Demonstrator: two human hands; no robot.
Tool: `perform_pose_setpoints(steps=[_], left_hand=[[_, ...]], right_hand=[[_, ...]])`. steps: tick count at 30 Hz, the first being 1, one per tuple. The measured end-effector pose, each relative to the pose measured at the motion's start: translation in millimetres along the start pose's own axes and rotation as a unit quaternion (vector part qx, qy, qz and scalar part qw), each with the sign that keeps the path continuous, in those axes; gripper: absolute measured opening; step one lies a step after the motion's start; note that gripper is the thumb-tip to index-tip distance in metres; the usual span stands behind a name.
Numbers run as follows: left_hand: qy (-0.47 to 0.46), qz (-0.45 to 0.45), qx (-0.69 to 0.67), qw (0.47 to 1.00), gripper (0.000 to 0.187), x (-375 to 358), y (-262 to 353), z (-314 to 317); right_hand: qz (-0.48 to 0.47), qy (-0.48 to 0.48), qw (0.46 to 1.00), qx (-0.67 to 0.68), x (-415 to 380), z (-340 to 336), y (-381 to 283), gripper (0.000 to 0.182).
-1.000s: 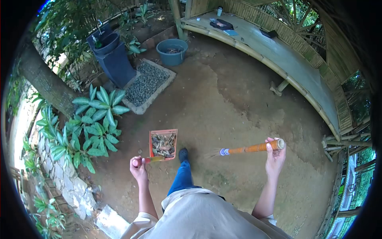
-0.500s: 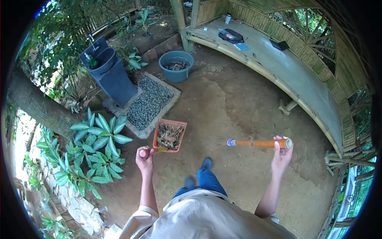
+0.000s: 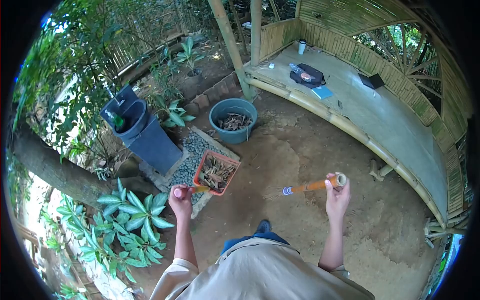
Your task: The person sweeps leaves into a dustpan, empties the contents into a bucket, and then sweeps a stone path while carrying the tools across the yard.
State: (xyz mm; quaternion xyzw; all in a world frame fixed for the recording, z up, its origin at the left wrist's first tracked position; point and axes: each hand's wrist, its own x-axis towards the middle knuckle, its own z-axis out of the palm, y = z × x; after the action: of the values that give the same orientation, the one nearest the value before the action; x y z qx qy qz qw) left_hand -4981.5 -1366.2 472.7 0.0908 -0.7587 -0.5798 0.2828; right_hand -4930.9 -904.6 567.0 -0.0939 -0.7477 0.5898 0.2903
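Note:
My left hand [image 3: 181, 202] is closed around the handle of an orange-red dustpan [image 3: 233, 176], which is filled with dry brown leaves [image 3: 216, 172]. The dustpan hangs over the edge of the pebble bed. In my right hand [image 3: 338, 199] is a stick broom [image 3: 311, 187], gripped near the end of its orange-brown handle. It is held almost level, its thin bristles pointing left and clear of the ground. A blue-green tub [image 3: 233, 136] with dry leaves in it stands ahead, beyond the dustpan.
A dark pedestal sink [image 3: 155, 150] stands at the left by the pebble bed [image 3: 186, 167]. Leafy plants [image 3: 132, 220] and a leaning trunk [image 3: 60, 162] line the left side. A curved bamboo platform [image 3: 350, 120] holds a bag [image 3: 307, 75] and a cup [image 3: 302, 46]. Bare soil lies underfoot.
I have stepped forward, so the tub, sink and platform appear nearer and lower in view. The dustpan now overlaps the pebble bed. Both hands keep their holds; the broom tilts slightly more.

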Motion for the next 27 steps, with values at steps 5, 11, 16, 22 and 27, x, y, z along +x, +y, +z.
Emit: perform_pose_setpoints(steps=[5,11,16,22,27], left_hand=[[-0.013,0.055,0.028,0.998,0.021,90.0,-6.5,51.0],[-0.067,0.093,0.072,0.991,0.020,198.1,-10.0,121.4],[-0.152,0.138,0.102,0.973,0.017,304.7,-37.2,189.9],[-0.249,0.199,0.158,0.935,0.017,445.4,-77.9,269.8],[-0.374,0.292,0.171,0.863,0.019,530.3,-92.3,327.8]], right_hand=[[-0.011,-0.042,0.999,0.010,76.6,48.7,11.8,0.035],[-0.023,-0.036,0.999,0.007,150.7,102.8,36.2,0.035],[-0.008,-0.039,0.999,-0.022,217.0,176.1,49.6,0.035],[-0.003,-0.030,0.999,-0.037,308.2,273.7,72.0,0.035],[0.002,-0.010,0.999,-0.053,353.3,334.0,75.5,0.035]])
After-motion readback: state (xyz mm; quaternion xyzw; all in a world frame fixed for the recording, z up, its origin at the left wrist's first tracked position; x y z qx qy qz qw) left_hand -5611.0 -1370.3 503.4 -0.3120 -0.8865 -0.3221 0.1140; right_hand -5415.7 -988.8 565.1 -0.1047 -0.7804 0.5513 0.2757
